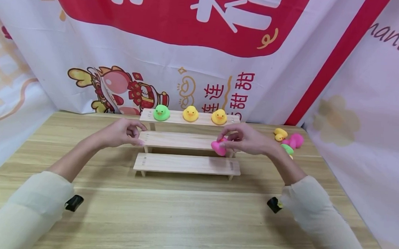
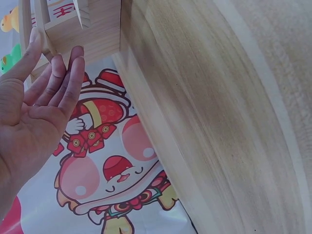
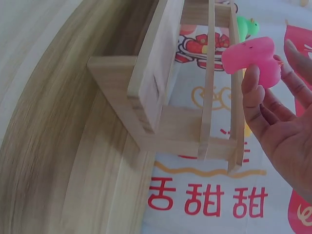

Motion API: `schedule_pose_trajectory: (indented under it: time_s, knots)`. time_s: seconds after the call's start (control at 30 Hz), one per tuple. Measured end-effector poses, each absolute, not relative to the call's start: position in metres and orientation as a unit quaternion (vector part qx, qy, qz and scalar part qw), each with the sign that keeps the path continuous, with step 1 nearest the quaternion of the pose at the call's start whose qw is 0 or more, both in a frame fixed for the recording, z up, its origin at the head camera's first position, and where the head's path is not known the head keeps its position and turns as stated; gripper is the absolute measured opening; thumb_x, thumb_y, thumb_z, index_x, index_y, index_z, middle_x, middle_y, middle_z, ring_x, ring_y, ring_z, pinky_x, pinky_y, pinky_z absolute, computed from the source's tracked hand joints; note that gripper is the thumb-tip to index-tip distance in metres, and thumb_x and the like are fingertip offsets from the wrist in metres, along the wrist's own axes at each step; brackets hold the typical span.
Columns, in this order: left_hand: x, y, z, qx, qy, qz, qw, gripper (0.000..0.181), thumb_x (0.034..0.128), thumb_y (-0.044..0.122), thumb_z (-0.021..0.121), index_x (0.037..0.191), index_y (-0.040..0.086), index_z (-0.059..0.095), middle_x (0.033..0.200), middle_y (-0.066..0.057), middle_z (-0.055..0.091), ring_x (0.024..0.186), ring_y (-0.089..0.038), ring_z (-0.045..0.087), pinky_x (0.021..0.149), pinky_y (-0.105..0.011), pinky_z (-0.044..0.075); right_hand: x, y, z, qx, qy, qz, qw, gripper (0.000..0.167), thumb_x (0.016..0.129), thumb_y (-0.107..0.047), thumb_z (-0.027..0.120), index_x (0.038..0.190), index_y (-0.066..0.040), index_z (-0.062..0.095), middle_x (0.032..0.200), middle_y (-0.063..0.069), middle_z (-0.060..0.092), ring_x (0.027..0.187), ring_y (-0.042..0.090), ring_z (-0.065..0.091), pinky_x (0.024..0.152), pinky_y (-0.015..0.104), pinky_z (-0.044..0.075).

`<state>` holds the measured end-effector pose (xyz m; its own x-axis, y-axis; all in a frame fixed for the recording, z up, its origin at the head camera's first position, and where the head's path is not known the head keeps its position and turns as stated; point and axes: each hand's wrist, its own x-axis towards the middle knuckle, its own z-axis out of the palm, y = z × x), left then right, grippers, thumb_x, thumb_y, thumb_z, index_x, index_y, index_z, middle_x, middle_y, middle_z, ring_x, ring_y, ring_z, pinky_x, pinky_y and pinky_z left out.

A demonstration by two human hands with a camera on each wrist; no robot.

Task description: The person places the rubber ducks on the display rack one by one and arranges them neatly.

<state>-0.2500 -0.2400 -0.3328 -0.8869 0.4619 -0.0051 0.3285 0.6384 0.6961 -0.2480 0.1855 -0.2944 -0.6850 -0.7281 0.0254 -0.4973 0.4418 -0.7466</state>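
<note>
Right hand (image 1: 247, 139) pinches a rounded pink toy duck (image 1: 218, 148), left hand (image 1: 122, 132) grips the pale wooden three-tier stand (image 1: 177, 163), top shelf (image 1: 204, 119) carrying one green duck (image 1: 161, 113), two yellow ducks (image 1: 190, 114)!

The pale, wood-grained counter (image 1: 174, 221) is spreading across the scene. Along its far side a white cloth (image 1: 304, 69) is hanging, displaying a large red shape (image 1: 170, 29) with white characters (image 1: 247, 18). Lower down, a cartoon figure (image 1: 116, 90) is appearing left of some red characters (image 1: 244, 81). A red stripe (image 1: 338, 64) is slanting toward the counter's far right corner. The right-hand cloth (image 1: 384, 92) is bearing a beige flower (image 1: 336, 120) and dark lettering (image 1: 395, 39); on the left, a pinkish line (image 1: 20, 95) is curving.
</note>
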Motion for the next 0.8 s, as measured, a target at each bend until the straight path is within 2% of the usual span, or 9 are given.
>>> schedule_pose_trajectory:
  time_s: [0.07,0.17,0.33,0.53,0.8]
  knots:
    - [-0.25,-0.24,-0.333,0.216,0.901,0.364,0.094,0.043,0.0863,0.007,0.085,0.121,-0.01,0.064,0.077,-0.004,0.062,0.073,-0.014,0.057,0.069,-0.023,0.051,-0.25,0.181,-0.296,-0.376,0.832,-0.38,0.148,0.01,0.1,-0.008,0.069,0.109,-0.005,0.071,0.099,0.007,0.068,0.079,0.026,0.063,0.071,0.034,0.056]
    - [-0.25,-0.239,-0.333,0.216,0.9,0.365,0.095,0.043,0.0863,0.007,0.085,0.121,-0.01,0.064,0.077,-0.004,0.062,0.073,-0.014,0.057,0.07,-0.023,0.051,-0.251,0.174,-0.297,-0.387,0.829,-0.379,0.138,0.008,0.101,-0.008,0.067,0.107,-0.005,0.072,0.095,0.006,0.069,0.079,0.024,0.064,0.071,0.032,0.055]
    - [-0.25,-0.24,-0.333,0.218,0.9,0.366,0.095,0.043,0.0862,0.007,0.085,0.121,-0.01,0.064,0.077,-0.004,0.061,0.073,-0.014,0.057,0.069,-0.023,0.051,-0.254,0.163,-0.299,-0.407,0.823,-0.377,0.122,0.009,0.101,-0.007,0.067,0.108,-0.004,0.072,0.1,0.005,0.07,0.088,0.021,0.067,0.081,0.034,0.056]
    - [-0.251,-0.241,-0.334,0.219,0.899,0.366,0.094,0.043,0.086,0.006,0.085,0.12,-0.01,0.064,0.077,-0.005,0.062,0.073,-0.014,0.057,0.069,-0.023,0.051,-0.255,0.149,-0.3,-0.415,0.818,-0.382,0.115,0.014,0.099,-0.007,0.069,0.111,-0.001,0.07,0.102,0.008,0.069,0.083,0.02,0.064,0.075,0.031,0.054]
    - [-0.251,-0.241,-0.334,0.219,0.898,0.37,0.093,0.043,0.0857,0.005,0.085,0.12,-0.011,0.064,0.077,-0.005,0.062,0.072,-0.014,0.058,0.068,-0.023,0.051,-0.257,0.132,-0.301,-0.417,0.824,-0.372,0.092,0.02,0.096,-0.009,0.071,0.113,0.001,0.069,0.104,0.009,0.07,0.085,0.019,0.065,0.079,0.035,0.057]
